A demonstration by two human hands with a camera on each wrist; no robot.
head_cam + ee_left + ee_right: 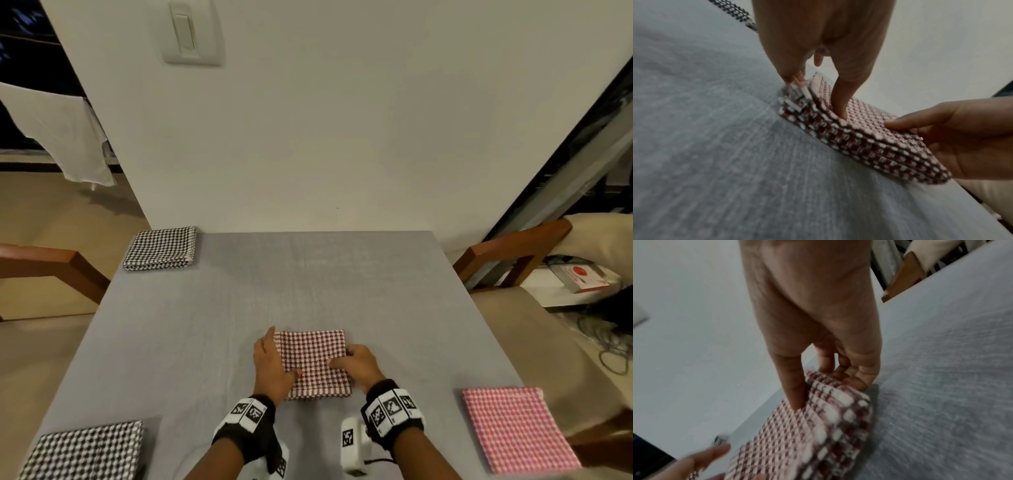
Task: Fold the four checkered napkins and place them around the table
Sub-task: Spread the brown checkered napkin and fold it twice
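Note:
A folded dark red checkered napkin (313, 359) (869, 134) (818, 434) lies on the grey table (274, 291), near its front middle. My left hand (270, 363) (818, 95) pinches its left edge, thumb on top and fingers against the stacked layers. At the right edge my right hand (356, 363) (826, 394) grips it the same way, thumb on top and fingers curled beneath. Three other folded napkins sit at corners: black-and-white at the far left (161, 248), black-and-white at the near left (85, 452), and pink (519, 428) at the near right.
A wooden chair (51, 267) stands at the left side of the table and another (507, 253) at the right. A white wall runs behind the table's far edge. Cables and a box lie on the floor at the right.

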